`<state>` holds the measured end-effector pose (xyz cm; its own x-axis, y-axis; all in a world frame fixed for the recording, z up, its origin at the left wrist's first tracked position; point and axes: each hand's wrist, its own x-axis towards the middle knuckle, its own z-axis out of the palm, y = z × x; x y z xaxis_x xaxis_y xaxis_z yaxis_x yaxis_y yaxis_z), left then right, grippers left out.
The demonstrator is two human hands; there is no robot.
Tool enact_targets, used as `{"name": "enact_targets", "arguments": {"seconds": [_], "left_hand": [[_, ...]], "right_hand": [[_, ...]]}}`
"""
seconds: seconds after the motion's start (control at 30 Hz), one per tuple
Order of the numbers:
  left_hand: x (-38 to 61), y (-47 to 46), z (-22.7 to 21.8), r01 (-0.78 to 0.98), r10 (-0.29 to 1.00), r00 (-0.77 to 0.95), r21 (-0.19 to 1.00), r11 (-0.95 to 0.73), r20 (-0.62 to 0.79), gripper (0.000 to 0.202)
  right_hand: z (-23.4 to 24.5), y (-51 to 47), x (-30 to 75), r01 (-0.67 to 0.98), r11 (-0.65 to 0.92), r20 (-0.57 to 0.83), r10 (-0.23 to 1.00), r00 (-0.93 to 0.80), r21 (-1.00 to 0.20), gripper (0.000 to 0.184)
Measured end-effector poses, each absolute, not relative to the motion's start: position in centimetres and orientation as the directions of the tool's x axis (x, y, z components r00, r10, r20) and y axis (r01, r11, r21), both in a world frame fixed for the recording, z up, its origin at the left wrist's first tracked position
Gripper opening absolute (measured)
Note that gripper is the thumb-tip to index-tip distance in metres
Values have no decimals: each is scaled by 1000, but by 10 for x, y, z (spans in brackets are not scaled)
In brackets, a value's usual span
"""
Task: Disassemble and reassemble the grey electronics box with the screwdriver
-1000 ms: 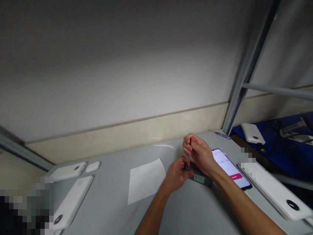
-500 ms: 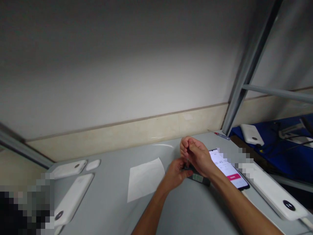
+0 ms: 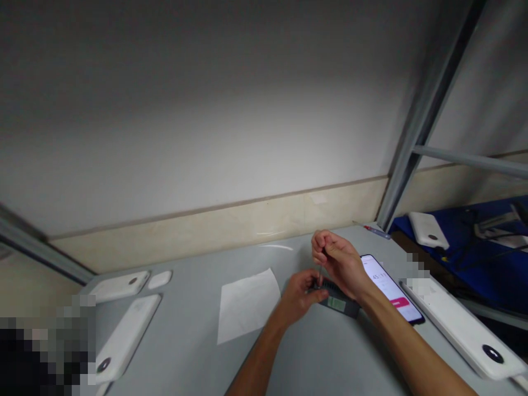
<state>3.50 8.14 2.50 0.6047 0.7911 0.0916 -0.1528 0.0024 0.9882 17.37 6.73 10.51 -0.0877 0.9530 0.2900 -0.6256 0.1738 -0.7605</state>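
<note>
A dark grey box-shaped device [image 3: 340, 305] with a row of slots and a small pale green panel lies on the grey table. My left hand [image 3: 303, 294] grips its left end between fingers and thumb. Above that end is my right hand [image 3: 338, 258], closed around a thin tool that looks like a screwdriver [image 3: 320, 270]. Its narrow metal shaft points down to the device near my left fingertips. The handle is hidden inside my right fist, and the tip's exact contact cannot be seen.
White paper [image 3: 247, 305] lies left of my hands. A lit phone [image 3: 390, 289] and a long white power bank [image 3: 462, 324] are at right. More white power banks [image 3: 127, 338] lie left. A red-and-blue pen-like tool [image 3: 373, 230] sits near the metal post [image 3: 402, 170].
The view has shifted slightly, so most things sit a little further right and lower. My right hand has tilted a little away from the device, showing more of it and of the shaft.
</note>
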Motion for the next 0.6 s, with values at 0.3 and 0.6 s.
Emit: {"name": "enact_targets", "arguments": {"seconds": [0.3,0.6], "left_hand": [[31,83,26,-194,786,617,977,90,50,21],[31,79,35,-243,771,630,966,86,90,21]], "right_hand": [[111,68,177,-691,141,238,970,-46,-709,27],[126,68,198,-763,194,213,974,75,-617,20]]}}
